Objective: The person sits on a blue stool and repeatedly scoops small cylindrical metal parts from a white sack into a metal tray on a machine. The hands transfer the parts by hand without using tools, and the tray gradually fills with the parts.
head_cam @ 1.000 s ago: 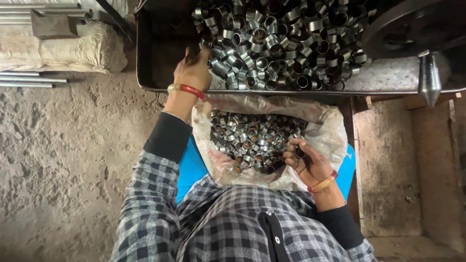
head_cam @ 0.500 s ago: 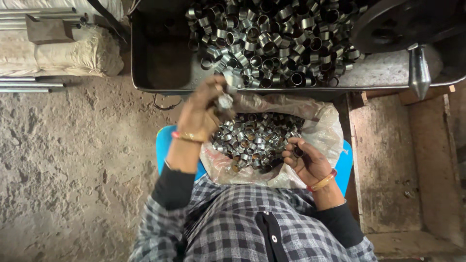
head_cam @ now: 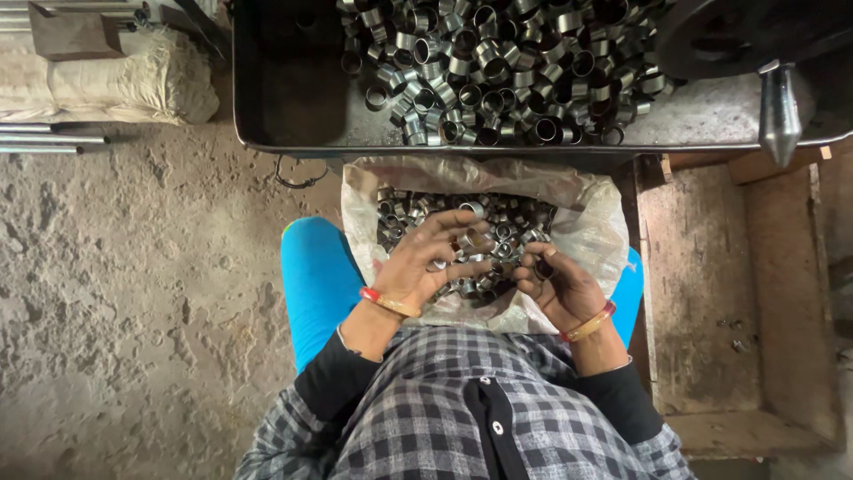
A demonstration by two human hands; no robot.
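Your left hand [head_cam: 425, 267] lies with fingers spread loosely over the short shiny metal ring sleeves [head_cam: 462, 233] heaped in the crumpled translucent plastic sack [head_cam: 582, 233], touching them without a firm grip. Your right hand [head_cam: 560, 286], just beside it, curls around one dark ring at its fingertips. Beyond your fingers sits the dark metal tray [head_cam: 284, 80] of more rings.

head cam — looks straight down | close over lap and sack [head_cam: 569, 213] | single view
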